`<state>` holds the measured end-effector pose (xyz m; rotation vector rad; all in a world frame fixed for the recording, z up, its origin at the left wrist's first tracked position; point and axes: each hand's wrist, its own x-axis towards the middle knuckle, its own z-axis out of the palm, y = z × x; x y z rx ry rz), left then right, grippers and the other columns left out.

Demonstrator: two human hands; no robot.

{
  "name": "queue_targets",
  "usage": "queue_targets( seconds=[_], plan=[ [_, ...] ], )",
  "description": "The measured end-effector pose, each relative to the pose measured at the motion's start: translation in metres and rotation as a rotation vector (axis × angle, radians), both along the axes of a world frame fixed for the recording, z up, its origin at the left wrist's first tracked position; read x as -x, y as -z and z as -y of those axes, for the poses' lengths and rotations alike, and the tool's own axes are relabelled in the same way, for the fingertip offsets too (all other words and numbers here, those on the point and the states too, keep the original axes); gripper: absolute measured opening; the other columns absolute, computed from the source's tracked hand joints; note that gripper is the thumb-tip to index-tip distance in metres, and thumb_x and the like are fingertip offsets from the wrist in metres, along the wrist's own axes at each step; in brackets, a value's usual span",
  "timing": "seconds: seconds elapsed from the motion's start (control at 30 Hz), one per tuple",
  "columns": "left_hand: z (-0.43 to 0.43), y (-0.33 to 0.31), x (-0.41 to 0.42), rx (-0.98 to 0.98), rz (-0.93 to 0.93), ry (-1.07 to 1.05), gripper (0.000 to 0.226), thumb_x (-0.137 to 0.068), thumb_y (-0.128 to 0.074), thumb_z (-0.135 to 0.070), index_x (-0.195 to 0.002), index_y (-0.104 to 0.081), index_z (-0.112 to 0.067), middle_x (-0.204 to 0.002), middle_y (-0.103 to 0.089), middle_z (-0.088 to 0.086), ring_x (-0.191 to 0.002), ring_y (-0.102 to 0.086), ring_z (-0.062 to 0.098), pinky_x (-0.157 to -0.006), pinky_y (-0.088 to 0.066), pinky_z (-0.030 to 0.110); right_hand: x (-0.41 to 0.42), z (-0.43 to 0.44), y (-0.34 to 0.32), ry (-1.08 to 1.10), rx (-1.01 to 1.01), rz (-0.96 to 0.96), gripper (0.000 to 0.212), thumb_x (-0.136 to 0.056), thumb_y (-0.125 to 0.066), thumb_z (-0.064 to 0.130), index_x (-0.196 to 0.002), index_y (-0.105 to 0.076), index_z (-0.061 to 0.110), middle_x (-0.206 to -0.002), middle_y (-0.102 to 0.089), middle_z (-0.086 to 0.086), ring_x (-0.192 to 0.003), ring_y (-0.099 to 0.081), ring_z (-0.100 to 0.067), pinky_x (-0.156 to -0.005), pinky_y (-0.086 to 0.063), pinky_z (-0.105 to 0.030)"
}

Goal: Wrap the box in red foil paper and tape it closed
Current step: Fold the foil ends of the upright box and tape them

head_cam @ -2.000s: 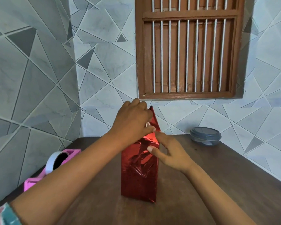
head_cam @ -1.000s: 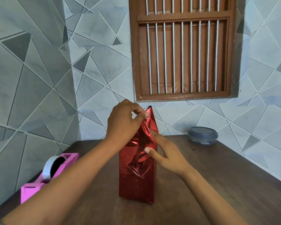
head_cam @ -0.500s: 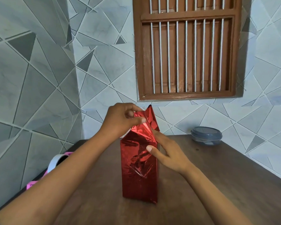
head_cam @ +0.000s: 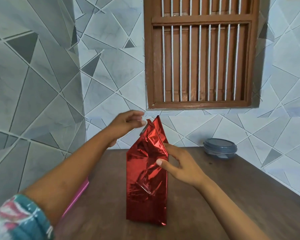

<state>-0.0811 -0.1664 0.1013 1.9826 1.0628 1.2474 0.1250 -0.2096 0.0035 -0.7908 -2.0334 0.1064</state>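
Foil-wrapped box (head_cam: 146, 179): upright on table (head_cam: 232, 196), between both hands. Right hand (head_cam: 182, 165): forearm angled in, thumb on front face, fingers behind right edge, grasping it. Left hand (head_cam: 126, 121): raised beside the foil's peak, blurred; grasp cannot be told.

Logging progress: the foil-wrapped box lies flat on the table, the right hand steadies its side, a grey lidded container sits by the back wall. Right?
No: in the head view the foil-wrapped box stands upright on the table. The right hand steadies its side, and the grey lidded container sits by the back wall.
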Motion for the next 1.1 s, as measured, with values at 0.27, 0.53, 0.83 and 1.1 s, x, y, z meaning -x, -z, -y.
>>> queue_targets(
  seconds=[0.27, 0.53, 0.83, 1.1],
  plan=[
    [-0.035, 0.001, -0.029, 0.097, -0.166, 0.121, 0.022, -0.088, -0.058, 0.004, -0.085, -0.07, -0.015, -0.068, -0.07, -0.007, -0.062, -0.062, 0.007, -0.065, -0.049, 0.021, -0.005, 0.0, -0.002, -0.016, -0.003, 0.053, 0.039, -0.09, -0.056, 0.039, -0.124, -0.059, 0.022, -0.123, -0.062, 0.012, -0.112, -0.057, -0.002, -0.093, -0.047, -0.03],
    [-0.015, 0.009, -0.011, -0.016, 0.326, -0.095, 0.022, -0.095, -0.05, -0.033, -0.096, -0.067, -0.019, -0.095, -0.071, -0.001, -0.085, -0.066, 0.014, -0.081, -0.049, 0.026, -0.012, -0.008, 0.001, -0.005, -0.028, 0.093, 0.037, -0.089, -0.055, 0.038, -0.12, -0.062, 0.02, -0.126, -0.06, 0.012, -0.115, -0.054, 0.002, -0.094, -0.04, -0.015],
    [0.0, 0.083, 0.037, -0.104, -0.011, 0.227, 0.058, -0.082, -0.053, -0.055, -0.12, -0.065, -0.013, -0.124, -0.063, -0.005, -0.123, -0.053, 0.009, -0.108, -0.036, 0.025, -0.011, -0.011, -0.011, 0.032, -0.104, 0.184, 0.03, -0.088, -0.053, 0.042, -0.111, -0.062, 0.025, -0.119, -0.054, 0.029, -0.11, -0.05, 0.01, -0.09, -0.037, -0.011],
    [-0.001, 0.083, 0.037, -0.158, -0.055, 0.191, 0.031, -0.084, -0.055, -0.041, -0.111, -0.067, -0.032, -0.121, -0.064, -0.013, -0.12, -0.054, 0.004, -0.106, -0.04, 0.026, -0.004, -0.025, -0.002, 0.133, 0.036, 0.212, 0.084, -0.079, -0.047, 0.072, -0.142, -0.039, 0.018, -0.144, -0.044, 0.004, -0.133, -0.04, -0.01, -0.107, -0.037, -0.036]
  ],
)
